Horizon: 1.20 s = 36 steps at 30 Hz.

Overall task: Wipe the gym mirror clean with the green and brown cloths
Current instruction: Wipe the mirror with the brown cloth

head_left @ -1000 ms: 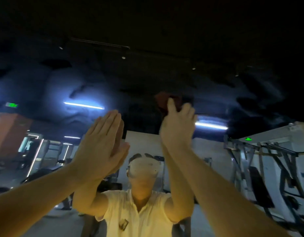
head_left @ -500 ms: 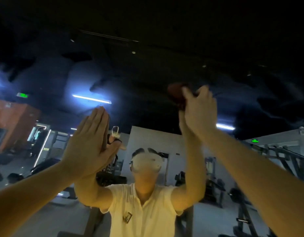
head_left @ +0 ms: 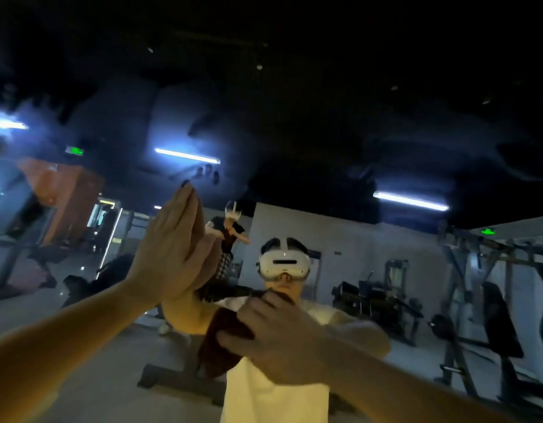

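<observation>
The gym mirror [head_left: 340,141] fills the whole view and reflects me and the room. My left hand [head_left: 172,248] lies flat against the glass with straight fingers, meeting its own reflection. My right hand [head_left: 276,334] presses the brown cloth [head_left: 221,340] onto the mirror at chest height, fingers spread over it. The cloth hangs in dark folds below and left of the hand. No green cloth shows.
Finger smudges [head_left: 207,175] mark the glass just above my left fingertips. The reflection shows a second person [head_left: 229,236] behind me, weight machines [head_left: 490,303] at the right, a bench [head_left: 178,377] low in the middle and ceiling strip lights [head_left: 410,200].
My right hand swept the brown cloth from high on the glass down to chest height. The left hand stayed flat on the mirror. The view shifted and a person appeared in the reflection.
</observation>
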Each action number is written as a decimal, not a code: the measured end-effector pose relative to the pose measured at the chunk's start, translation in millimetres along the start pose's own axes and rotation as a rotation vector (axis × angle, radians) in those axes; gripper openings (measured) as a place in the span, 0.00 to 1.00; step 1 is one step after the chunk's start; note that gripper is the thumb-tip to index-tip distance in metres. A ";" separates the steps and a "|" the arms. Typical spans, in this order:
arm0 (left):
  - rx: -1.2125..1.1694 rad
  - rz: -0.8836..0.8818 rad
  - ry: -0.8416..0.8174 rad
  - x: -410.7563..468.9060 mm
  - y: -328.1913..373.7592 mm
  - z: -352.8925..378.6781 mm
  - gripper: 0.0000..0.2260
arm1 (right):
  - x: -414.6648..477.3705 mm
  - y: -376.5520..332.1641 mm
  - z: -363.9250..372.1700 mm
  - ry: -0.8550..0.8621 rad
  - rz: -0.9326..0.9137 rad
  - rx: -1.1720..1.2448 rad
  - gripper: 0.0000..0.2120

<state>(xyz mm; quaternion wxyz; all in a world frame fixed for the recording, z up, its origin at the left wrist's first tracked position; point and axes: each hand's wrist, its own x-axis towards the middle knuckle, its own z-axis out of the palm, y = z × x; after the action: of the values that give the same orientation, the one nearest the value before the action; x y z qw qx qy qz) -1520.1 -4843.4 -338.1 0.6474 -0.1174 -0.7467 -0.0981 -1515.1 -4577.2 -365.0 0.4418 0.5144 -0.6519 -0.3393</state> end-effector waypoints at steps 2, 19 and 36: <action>0.054 -0.002 -0.040 -12.9 7.6 3.3 0.40 | -14.1 19.8 -9.4 0.020 0.011 -0.049 0.18; 0.063 0.000 -0.004 -64.8 46.8 13.8 0.31 | -20.2 -106.6 36.3 0.173 0.467 0.136 0.27; 0.136 -0.046 -0.040 -164.4 40.1 7.9 0.34 | 5.4 -82.9 29.0 0.329 0.882 0.154 0.33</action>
<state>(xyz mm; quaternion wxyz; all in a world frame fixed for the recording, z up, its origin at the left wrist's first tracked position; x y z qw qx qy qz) -1493.4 -4810.8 -502.2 0.6364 -0.0576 -0.7669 -0.0597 -1511.6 -4602.8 -449.2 0.6017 0.2669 -0.7527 0.0162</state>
